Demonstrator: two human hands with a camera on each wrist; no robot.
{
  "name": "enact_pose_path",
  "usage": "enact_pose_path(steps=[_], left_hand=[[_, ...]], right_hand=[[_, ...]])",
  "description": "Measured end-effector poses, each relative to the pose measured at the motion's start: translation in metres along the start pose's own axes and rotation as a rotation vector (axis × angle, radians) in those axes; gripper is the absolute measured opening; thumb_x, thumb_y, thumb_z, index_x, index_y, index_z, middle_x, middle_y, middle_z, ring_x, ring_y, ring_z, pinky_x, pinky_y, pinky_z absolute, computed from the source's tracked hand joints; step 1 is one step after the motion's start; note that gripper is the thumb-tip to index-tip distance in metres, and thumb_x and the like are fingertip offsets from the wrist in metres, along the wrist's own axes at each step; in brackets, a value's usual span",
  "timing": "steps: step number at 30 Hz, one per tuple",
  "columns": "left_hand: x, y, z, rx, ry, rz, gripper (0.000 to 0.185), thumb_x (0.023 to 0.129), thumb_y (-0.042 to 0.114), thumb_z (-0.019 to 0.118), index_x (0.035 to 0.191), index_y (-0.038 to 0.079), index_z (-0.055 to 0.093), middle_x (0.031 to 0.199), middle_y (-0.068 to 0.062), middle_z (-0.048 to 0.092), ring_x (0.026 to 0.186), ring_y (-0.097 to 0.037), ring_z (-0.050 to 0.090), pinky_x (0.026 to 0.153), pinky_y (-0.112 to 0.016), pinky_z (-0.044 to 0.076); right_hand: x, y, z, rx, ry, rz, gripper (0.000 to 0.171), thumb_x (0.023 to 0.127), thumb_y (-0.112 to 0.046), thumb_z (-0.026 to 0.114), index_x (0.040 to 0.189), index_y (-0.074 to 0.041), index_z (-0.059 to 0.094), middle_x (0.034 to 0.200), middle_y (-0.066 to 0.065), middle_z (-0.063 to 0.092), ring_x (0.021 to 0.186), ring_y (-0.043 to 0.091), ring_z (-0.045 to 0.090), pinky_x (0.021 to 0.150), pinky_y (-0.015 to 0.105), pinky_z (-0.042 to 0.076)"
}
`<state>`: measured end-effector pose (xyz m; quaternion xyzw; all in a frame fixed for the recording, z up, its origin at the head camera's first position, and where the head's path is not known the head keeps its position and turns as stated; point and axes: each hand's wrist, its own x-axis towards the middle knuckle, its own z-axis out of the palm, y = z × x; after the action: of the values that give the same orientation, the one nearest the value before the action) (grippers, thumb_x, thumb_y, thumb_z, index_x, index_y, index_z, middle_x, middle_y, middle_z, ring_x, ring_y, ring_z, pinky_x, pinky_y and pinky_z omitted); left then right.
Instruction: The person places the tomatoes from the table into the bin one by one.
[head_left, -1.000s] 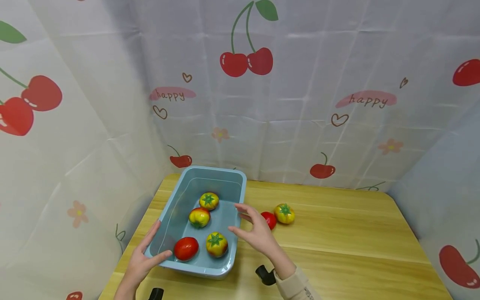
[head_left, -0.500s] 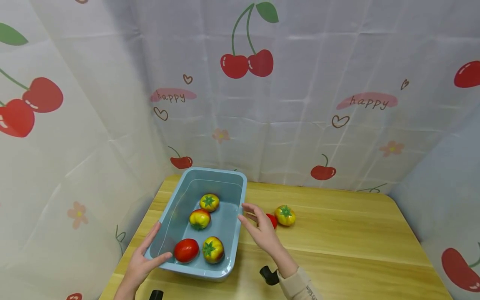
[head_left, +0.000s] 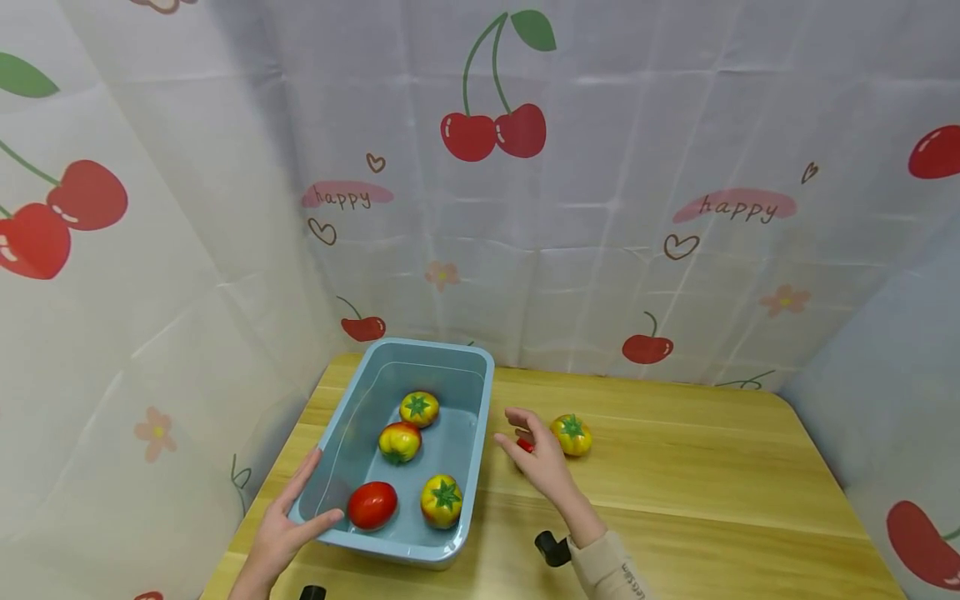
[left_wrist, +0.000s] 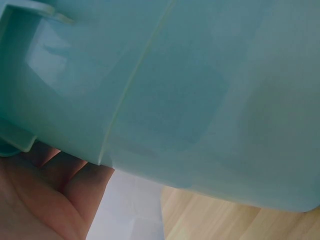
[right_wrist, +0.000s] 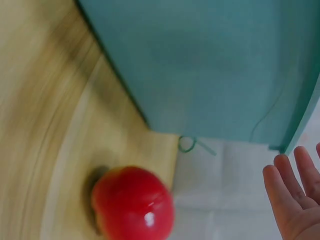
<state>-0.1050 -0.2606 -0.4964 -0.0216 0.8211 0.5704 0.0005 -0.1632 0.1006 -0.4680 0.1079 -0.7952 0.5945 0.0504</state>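
A light blue tub (head_left: 480, 417) stands at the table's left and holds several tomatoes: a red one (head_left: 372, 504), a yellow one (head_left: 441, 501), a yellow-red one (head_left: 399, 442) and a yellow-green one (head_left: 418, 407). My left hand (head_left: 288, 521) rests against the tub's near left corner, fingers straight along the wall (left_wrist: 165, 90) and thumb on the rim. With spread fingers, my right hand (head_left: 536, 454) hovers just right of the tub, over a red tomato (right_wrist: 132, 205) on the table that it mostly hides in the head view. Beside it lies a yellow tomato (head_left: 572, 434).
The wooden table (head_left: 712, 500) is boxed in by cherry-print curtains (head_left: 600, 208) at the back and both sides. Bare wood stretches to the right of the two loose tomatoes.
My right hand has left the tub's right rim and moved right, over the red tomato on the table. The yellow tomato in the tub rolled a little. The left hand stayed put.
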Motion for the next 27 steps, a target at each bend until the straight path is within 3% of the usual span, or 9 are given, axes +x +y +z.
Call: enact_pose_path(steps=[7,20,27], left_hand=[[-0.001,-0.001,0.0,-0.008,0.005,0.017,0.085,0.076,0.014,0.078,0.148,0.019,0.032,0.155,-0.007,0.021,0.139,-0.036,0.016,0.101,-0.068,0.02],[-0.002,0.0,0.0,-0.035,-0.002,0.032,0.086,0.076,0.01,0.078,0.148,0.019,0.032,0.155,-0.008,0.02,0.139,-0.036,0.013,0.101,-0.069,0.017],[-0.003,0.0,0.001,-0.04,0.005,0.05,0.085,0.075,0.008,0.078,0.147,0.018,0.033,0.154,-0.009,0.021,0.138,-0.037,0.015,0.102,-0.068,0.019]], right_hand=[[0.009,0.053,-0.003,0.008,0.057,0.063,0.047,0.086,-0.02,0.069,0.126,-0.001,0.052,0.127,0.017,0.054,0.117,0.038,0.049,0.099,0.049,0.04],[0.01,0.077,-0.006,-0.065,0.088,0.094,0.045,0.085,-0.017,0.07,0.126,-0.005,0.054,0.127,0.013,0.055,0.119,0.035,0.049,0.098,0.051,0.04],[0.009,0.093,-0.005,-0.178,0.088,0.066,0.046,0.084,-0.016,0.072,0.125,-0.004,0.056,0.125,0.014,0.057,0.111,0.036,0.053,0.089,0.049,0.048]])
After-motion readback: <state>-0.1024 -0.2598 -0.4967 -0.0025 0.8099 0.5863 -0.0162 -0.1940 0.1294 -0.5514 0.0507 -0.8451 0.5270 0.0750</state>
